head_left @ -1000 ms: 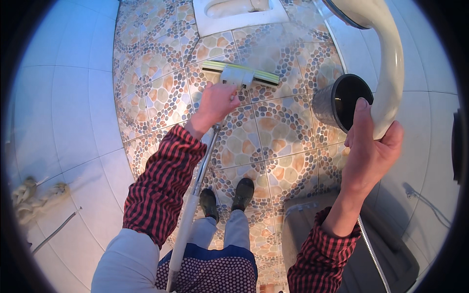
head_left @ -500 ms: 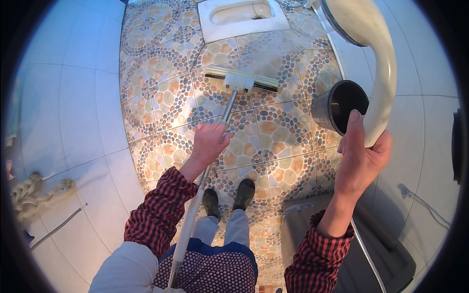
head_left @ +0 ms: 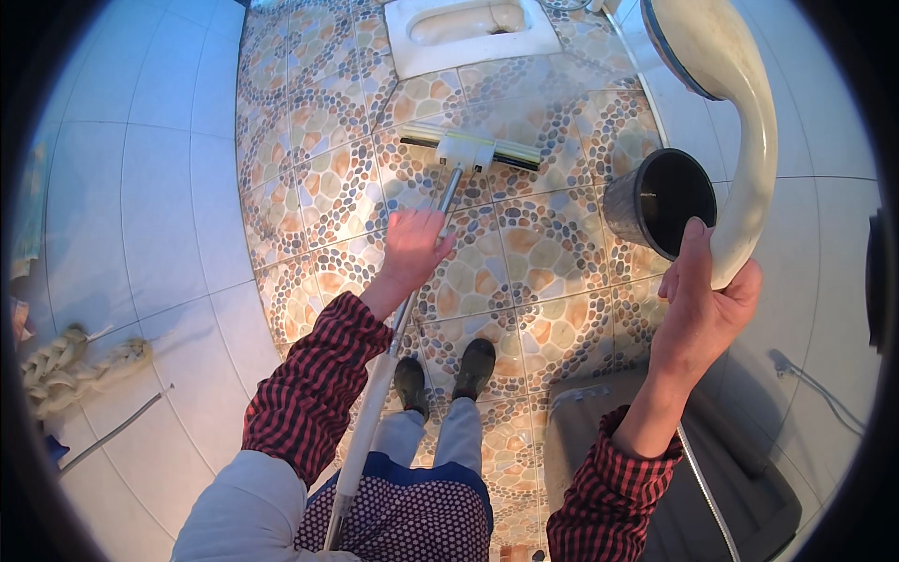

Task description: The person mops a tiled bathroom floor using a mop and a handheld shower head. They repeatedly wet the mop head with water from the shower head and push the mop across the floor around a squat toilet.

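My left hand (head_left: 412, 251) is closed round the pole of a squeegee-type sponge mop, its thumb pointing to the right. The mop's wide head (head_left: 468, 150) lies on the pebble-patterned floor tiles, and its pole (head_left: 370, 426) slants back beneath my left forearm. Raised at the right, my right hand (head_left: 698, 314) grips the lower end of a cream shower head (head_left: 760, 159), thumb stretched along it. The shower head's face is turned left, mostly hidden from view. Faint whitish spray or mist hangs over the tiles beyond the mop head.
A white squat toilet (head_left: 468, 42) is set in the floor at the far end. Behind my right hand stands a dark bin (head_left: 629, 206). A grey-brown box-like object (head_left: 599, 450) and a metal hose (head_left: 707, 496) are at lower right. Braided rope (head_left: 56, 365) hangs at the left wall.
My left hand has shifted slightly along the pole toward the mop head. The shower head has moved a little to the right. The whole view has shifted slightly.
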Action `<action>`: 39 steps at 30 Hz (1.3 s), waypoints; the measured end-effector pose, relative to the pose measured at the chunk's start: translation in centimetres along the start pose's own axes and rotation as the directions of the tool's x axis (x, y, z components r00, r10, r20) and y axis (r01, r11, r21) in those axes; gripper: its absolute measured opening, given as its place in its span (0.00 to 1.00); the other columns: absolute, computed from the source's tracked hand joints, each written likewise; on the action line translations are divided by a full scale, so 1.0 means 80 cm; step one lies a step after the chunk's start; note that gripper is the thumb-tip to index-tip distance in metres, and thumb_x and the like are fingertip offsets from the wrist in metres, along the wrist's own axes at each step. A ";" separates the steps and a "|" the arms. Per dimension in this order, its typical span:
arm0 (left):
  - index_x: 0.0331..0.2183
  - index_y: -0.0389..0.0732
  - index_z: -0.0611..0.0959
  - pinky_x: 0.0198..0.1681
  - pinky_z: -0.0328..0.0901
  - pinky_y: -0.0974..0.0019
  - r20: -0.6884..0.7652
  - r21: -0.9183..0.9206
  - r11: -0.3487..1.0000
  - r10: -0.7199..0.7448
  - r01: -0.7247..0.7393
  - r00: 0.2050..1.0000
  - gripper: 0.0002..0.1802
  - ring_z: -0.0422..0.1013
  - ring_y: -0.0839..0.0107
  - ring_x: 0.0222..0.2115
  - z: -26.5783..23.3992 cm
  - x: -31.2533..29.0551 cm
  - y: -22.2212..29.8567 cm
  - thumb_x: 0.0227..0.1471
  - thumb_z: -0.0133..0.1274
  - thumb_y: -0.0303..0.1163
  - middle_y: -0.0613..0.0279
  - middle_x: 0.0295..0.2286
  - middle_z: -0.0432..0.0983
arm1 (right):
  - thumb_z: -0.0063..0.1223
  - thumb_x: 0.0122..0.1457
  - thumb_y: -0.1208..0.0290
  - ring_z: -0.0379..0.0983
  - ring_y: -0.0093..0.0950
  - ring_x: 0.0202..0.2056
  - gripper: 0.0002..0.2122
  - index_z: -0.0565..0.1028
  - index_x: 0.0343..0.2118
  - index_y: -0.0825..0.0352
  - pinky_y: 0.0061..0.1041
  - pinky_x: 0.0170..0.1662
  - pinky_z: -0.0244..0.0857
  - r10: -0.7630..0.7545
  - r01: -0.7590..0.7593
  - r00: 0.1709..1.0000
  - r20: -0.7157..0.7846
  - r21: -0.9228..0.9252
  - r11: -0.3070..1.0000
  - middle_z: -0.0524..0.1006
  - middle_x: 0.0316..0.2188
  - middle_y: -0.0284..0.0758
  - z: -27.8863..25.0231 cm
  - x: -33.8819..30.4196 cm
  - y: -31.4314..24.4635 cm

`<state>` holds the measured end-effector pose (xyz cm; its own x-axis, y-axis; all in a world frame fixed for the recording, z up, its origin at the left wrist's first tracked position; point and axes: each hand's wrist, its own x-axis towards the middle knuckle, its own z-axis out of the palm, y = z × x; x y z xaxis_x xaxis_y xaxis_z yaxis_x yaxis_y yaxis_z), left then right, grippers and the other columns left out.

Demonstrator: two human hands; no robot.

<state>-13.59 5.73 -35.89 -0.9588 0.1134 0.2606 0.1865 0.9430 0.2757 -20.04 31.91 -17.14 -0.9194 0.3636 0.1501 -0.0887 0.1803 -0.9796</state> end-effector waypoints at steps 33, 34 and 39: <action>0.53 0.36 0.64 0.51 0.59 0.61 0.301 -0.665 0.419 -0.608 0.619 0.735 0.32 0.64 0.58 0.47 0.137 -0.077 -0.166 0.53 0.50 0.45 0.48 0.47 0.67 | 0.57 0.54 0.73 0.54 0.11 0.12 0.10 0.67 0.21 0.64 0.14 0.16 0.46 -0.124 0.138 0.984 0.131 -0.098 0.986 0.64 0.11 0.25 0.070 -0.012 0.051; 0.53 0.38 0.62 0.51 0.60 0.60 0.698 -0.601 -0.008 -0.493 0.799 0.520 0.32 0.64 0.57 0.48 0.126 -0.098 -0.138 0.56 0.45 0.51 0.49 0.47 0.67 | 0.56 0.54 0.73 0.54 0.11 0.12 0.09 0.68 0.21 0.64 0.14 0.16 0.46 -0.122 0.135 0.987 0.107 -0.121 0.983 0.64 0.12 0.25 0.065 -0.006 0.051; 0.49 0.37 0.65 0.22 0.67 0.71 0.762 -0.027 -0.940 0.201 0.340 0.616 0.23 0.68 0.74 0.19 0.022 -0.163 -0.019 0.60 0.40 0.44 0.66 0.23 0.69 | 0.55 0.54 0.74 0.54 0.11 0.12 0.08 0.68 0.22 0.66 0.14 0.16 0.47 -0.123 0.126 0.991 0.060 -0.042 0.991 0.64 0.13 0.26 0.066 0.008 0.005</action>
<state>-1.79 3.40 -41.36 -0.7165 0.4974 -0.4891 -0.4954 -0.8564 -0.1453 -22.72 27.37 -18.14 -0.9228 0.2830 0.2613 -0.1873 0.2633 -0.9464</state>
